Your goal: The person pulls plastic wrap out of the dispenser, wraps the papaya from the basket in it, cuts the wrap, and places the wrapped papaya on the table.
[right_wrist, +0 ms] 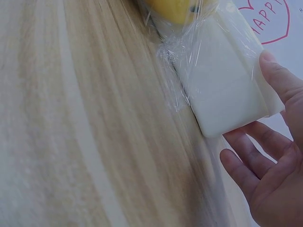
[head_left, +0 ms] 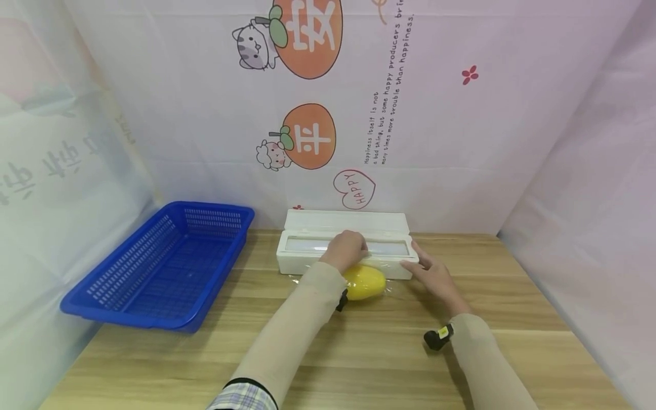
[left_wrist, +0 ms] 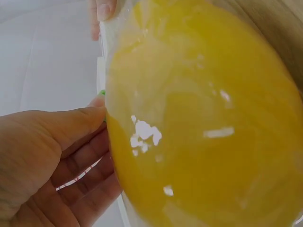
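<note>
A long white cling film dispenser point(head_left: 338, 265) stands with its lid point(head_left: 348, 221) raised and a roll of film inside. Against its front lies a yellow, mango-shaped fruit point(head_left: 365, 282) under clear, wrinkled film point(right_wrist: 177, 61). My left hand point(head_left: 346, 249) reaches over the fruit to the dispenser's front edge. There, in the left wrist view, thumb and forefinger pinch at a small green slider point(left_wrist: 102, 92), mostly hidden by the fingertips. My right hand point(head_left: 433, 276) holds the dispenser's right end, thumb on the upper edge and fingers at the end face.
A blue plastic basket point(head_left: 192, 307) with slotted walls stands to the left on the wooden table point(head_left: 369, 364). Behind the dispenser rises a printed white cloth point(head_left: 435, 142), and more cloth hangs on both sides.
</note>
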Demonstrator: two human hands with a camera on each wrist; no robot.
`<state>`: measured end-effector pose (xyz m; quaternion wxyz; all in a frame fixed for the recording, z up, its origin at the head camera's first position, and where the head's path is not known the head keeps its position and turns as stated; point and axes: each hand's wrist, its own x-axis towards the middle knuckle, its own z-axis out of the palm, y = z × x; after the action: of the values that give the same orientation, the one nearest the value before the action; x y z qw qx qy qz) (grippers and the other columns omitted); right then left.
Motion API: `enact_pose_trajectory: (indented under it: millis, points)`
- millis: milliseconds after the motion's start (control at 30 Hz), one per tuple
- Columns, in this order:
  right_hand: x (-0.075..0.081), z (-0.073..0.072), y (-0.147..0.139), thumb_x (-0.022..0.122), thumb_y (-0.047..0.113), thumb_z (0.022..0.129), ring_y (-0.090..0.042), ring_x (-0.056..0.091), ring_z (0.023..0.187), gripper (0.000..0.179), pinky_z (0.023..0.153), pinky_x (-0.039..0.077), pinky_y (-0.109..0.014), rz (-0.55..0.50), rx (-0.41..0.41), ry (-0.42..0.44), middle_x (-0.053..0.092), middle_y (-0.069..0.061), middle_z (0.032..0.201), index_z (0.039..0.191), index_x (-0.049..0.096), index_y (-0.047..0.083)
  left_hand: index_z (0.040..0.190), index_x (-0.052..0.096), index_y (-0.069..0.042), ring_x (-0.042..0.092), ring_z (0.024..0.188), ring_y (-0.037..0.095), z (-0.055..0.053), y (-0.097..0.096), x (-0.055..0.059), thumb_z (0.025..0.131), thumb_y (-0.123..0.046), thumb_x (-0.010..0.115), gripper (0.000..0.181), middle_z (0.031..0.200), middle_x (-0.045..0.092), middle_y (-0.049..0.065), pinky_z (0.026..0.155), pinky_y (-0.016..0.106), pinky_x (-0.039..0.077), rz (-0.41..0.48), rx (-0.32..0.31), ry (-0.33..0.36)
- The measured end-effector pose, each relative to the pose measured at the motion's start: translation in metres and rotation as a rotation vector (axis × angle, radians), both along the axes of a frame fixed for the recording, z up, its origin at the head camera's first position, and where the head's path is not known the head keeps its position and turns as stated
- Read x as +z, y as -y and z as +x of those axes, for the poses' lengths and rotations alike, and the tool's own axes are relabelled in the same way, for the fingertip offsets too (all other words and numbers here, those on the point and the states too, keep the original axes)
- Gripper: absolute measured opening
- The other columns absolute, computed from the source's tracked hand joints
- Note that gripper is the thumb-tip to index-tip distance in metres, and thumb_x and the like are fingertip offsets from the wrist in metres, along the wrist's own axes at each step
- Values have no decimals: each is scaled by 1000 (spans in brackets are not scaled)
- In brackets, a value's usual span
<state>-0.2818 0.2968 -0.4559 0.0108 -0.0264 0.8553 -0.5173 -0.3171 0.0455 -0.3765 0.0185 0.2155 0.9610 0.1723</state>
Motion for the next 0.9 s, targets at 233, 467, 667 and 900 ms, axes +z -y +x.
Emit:
enact_pose_trajectory:
  millis: [233,467,667,900]
  points:
    - [1,1,-1,65,59,91,-38,36,141,86,114,26,-59,-9,3,-1,21,-7,163,160,21,30,102,77,-11,66,93,16,2,11,2,97,-22,68,15,100,74,0,89,31,53,35,16,29]
    - [-2,-1,-2,65,57,92,-38,35,142,86,114,28,-57,-26,8,-10,19,-4,163,160,21,29,101,77,-12,65,91,15,2,22,2,97,-21,69,13,97,73,-1,88,31,53,53,27,42]
    - [-2,-1,-1,65,57,92,-38,36,141,85,114,29,-56,-26,5,-16,20,-5,163,160,22,30,101,77,-12,64,88,14,1,29,2,96,-23,69,14,96,72,-1,87,30,53,49,27,43]
    - [-1,0,0,65,60,90,-39,36,141,88,113,27,-59,-5,-5,-5,21,-7,163,160,22,30,97,77,-12,63,85,13,-3,35,-3,96,-23,70,12,93,72,-2,85,30,53,62,32,33]
